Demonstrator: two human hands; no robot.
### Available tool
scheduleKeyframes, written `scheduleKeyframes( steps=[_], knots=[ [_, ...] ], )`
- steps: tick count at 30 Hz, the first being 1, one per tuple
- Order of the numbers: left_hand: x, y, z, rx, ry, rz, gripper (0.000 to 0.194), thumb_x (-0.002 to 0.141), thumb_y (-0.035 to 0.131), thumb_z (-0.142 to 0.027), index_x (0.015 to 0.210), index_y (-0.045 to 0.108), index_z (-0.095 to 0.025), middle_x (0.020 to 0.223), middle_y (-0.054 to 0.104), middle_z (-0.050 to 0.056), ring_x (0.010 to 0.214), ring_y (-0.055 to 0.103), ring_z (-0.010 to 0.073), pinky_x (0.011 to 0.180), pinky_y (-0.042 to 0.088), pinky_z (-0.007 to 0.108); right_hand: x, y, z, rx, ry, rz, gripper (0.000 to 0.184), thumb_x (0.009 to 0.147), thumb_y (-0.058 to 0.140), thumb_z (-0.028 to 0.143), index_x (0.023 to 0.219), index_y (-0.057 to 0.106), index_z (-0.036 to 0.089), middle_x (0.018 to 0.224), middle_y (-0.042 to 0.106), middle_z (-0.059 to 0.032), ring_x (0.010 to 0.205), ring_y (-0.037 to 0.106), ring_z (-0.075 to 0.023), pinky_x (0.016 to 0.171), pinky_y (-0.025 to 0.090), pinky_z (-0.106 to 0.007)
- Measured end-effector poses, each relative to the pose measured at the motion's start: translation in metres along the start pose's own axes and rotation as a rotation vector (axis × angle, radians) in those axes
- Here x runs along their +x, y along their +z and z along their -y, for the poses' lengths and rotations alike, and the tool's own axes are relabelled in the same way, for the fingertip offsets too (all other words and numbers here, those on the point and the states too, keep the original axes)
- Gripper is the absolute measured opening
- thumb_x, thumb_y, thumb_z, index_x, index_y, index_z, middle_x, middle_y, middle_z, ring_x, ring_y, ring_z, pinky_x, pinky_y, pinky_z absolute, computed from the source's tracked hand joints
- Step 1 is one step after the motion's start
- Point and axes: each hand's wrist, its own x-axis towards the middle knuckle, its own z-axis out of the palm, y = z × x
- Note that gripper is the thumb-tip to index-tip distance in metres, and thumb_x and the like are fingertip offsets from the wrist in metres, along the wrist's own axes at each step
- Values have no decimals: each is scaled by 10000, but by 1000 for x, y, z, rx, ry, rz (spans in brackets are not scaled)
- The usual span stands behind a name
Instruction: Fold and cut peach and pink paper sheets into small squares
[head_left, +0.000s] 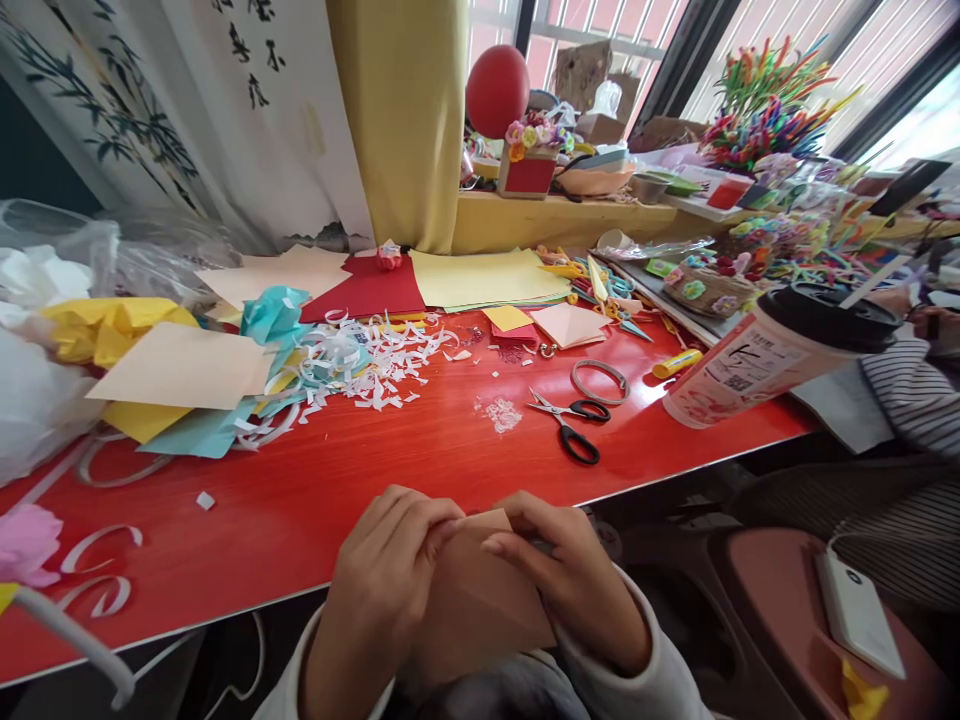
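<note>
Both hands hold one sheet of tan paper [484, 600] in front of my body, at the near edge of the red table. My left hand [390, 570] pinches its upper left edge between thumb and fingers. My right hand [577, 575] grips the upper right side, the thumb lying over the face of the sheet. A narrow strip along the top edge looks folded or bent. Beyond my hands, black-handled scissors [574, 420] lie with their blades apart, beside a roll of clear tape [600, 382].
White paper shreds [375, 365] and coloured paper sheets [180, 365] lie at left. Yellow card [480, 278] is at the back. A tall drink cup [750, 360] stands at right near the table edge. A person's striped sleeve [915, 390] and a white power bank [859, 610] are farther right.
</note>
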Motion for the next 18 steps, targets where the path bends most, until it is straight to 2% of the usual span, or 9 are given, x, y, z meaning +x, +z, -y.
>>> scheduleKeyframes(
  steps=[3, 7, 11, 15, 18],
  knots=[
    [-1, 7, -6, -7, 23, 41, 90, 869, 470, -113, 871, 530, -180, 762, 599, 17, 718, 510, 147, 672, 414, 271, 0, 1, 0, 11, -28, -53, 253, 887, 469, 362, 760, 581, 173, 619, 602, 15, 539, 535, -80, 518, 395, -155],
    [4, 16, -12, 87, 78, 62, 91, 876, 480, -193, 841, 557, -161, 714, 599, 29, 666, 517, 157, 627, 411, 274, -2, 0, -2, -103, -127, -135, 170, 877, 484, 203, 747, 587, 169, 607, 625, 17, 523, 567, -73, 521, 400, -142],
    [11, 17, -15, 77, 75, 109, 177, 879, 469, -203, 738, 568, -165, 623, 581, 10, 579, 523, 143, 553, 384, 259, -9, -10, -5, -213, -202, -263, 155, 853, 500, 152, 723, 581, 174, 589, 643, 23, 499, 583, -75, 517, 399, -147],
    [6, 14, -16, -4, 41, 149, 192, 885, 463, -213, 730, 567, -170, 597, 589, -13, 540, 545, 114, 530, 381, 231, -24, -26, -11, -228, -108, -424, 171, 849, 506, 199, 705, 597, 198, 588, 648, 23, 510, 595, -93, 522, 411, -165],
    [-1, 10, -16, -88, -9, 188, 187, 877, 476, -205, 716, 568, -182, 583, 593, -37, 518, 554, 85, 508, 377, 199, -33, -33, -16, -108, -13, -412, 201, 851, 511, 264, 691, 615, 203, 588, 643, 16, 520, 593, -104, 512, 415, -174]
  ],
)
